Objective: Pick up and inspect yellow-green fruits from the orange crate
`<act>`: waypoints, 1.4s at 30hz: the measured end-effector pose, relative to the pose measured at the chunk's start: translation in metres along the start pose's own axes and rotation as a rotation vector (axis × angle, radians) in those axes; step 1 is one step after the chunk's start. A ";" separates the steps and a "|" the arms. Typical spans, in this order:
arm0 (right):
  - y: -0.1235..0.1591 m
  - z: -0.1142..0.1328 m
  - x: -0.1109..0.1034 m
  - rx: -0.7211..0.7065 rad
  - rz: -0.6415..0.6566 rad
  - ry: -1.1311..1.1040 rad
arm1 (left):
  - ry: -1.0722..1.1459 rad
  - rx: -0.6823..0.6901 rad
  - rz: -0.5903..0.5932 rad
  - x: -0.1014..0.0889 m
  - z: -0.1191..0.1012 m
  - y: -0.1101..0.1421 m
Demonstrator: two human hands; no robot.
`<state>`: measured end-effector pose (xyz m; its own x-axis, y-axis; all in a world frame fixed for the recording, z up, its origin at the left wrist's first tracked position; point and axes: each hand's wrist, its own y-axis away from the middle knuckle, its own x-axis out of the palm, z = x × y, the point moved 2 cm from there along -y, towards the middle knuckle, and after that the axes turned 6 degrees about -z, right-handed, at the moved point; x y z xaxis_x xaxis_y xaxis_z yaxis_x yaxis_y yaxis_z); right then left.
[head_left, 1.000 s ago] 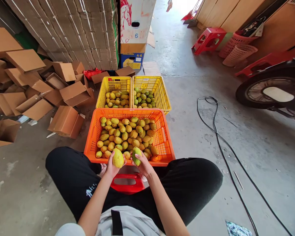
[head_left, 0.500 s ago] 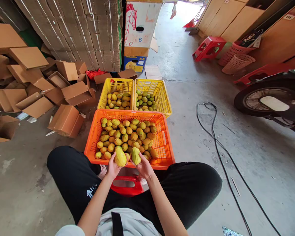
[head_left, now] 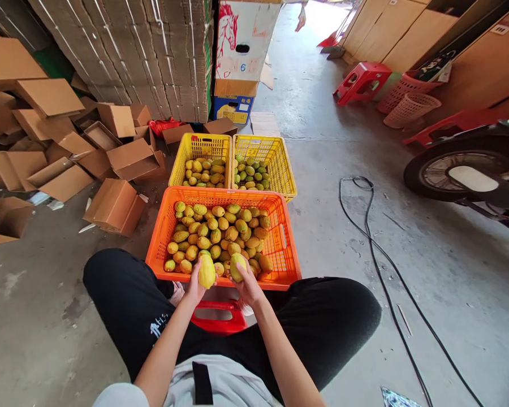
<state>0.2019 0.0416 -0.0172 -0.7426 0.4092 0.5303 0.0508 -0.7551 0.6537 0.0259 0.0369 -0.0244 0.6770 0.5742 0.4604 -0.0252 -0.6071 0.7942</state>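
Nearest us, our knees in black trousers [head_left: 339,316] spread to either side of a slotted red plastic piece [head_left: 218,326]. Between them, our left hand [head_left: 195,287] cradles a yellow fruit [head_left: 206,272], fingers wrapped about its sides; our right hand [head_left: 249,286] grips a second fruit [head_left: 238,267], thumb laid along it.

The two fruits sit side by side and apart, each long axis running mostly away from our body. Both are held at the near side of the orange crate [head_left: 291,260] — the second fruit a touch farther forward, seen against the heap.

Inside that crate, yellow and green fruits [head_left: 212,224] lie piled, and past them on the right the slatted wall shows. Just beyond its far rim stand two more, side by side: the left yellow crate [head_left: 177,154] ahead of our left hand, the right yellow crate [head_left: 282,165] ahead of our right. Each holds fruit well below its rim, greener in the right one.

Grey floor [head_left: 316,243] stretches away on the right, crossed by a looped black cable [head_left: 369,236]; cardboard boxes [head_left: 129,158] crowd the left.
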 end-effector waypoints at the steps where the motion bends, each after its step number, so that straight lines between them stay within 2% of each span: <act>1: -0.001 0.001 -0.001 0.004 -0.004 -0.020 | 0.016 -0.005 -0.012 -0.001 0.000 -0.001; 8: -0.001 0.005 0.004 0.074 0.091 -0.095 | 0.082 -0.044 -0.120 -0.007 0.000 -0.006; 12: 0.000 0.000 0.005 0.022 0.046 -0.049 | 0.065 -0.030 -0.056 -0.004 0.002 -0.005; 18: -0.004 -0.006 -0.003 0.130 0.015 -0.029 | 0.025 0.047 -0.016 -0.003 0.004 -0.001; 24: -0.004 -0.002 -0.002 0.152 -0.014 -0.049 | -0.080 0.018 -0.018 -0.006 0.007 -0.001; 28: -0.005 -0.001 -0.001 0.080 -0.054 0.023 | -0.088 -0.014 0.012 -0.001 0.003 0.003; 31: -0.007 -0.003 -0.002 0.070 -0.058 0.062 | -0.071 -0.039 -0.060 0.003 0.002 0.006; 36: -0.012 -0.009 -0.008 0.154 0.022 -0.027 | -0.008 -0.050 -0.183 0.008 0.001 0.008; 42: -0.015 -0.010 -0.011 0.224 0.089 -0.094 | 0.023 -0.076 -0.159 0.010 0.000 0.007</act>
<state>0.2027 0.0432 -0.0388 -0.6641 0.3998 0.6318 0.2672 -0.6623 0.7000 0.0324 0.0387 -0.0137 0.6602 0.6725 0.3346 0.0249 -0.4648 0.8851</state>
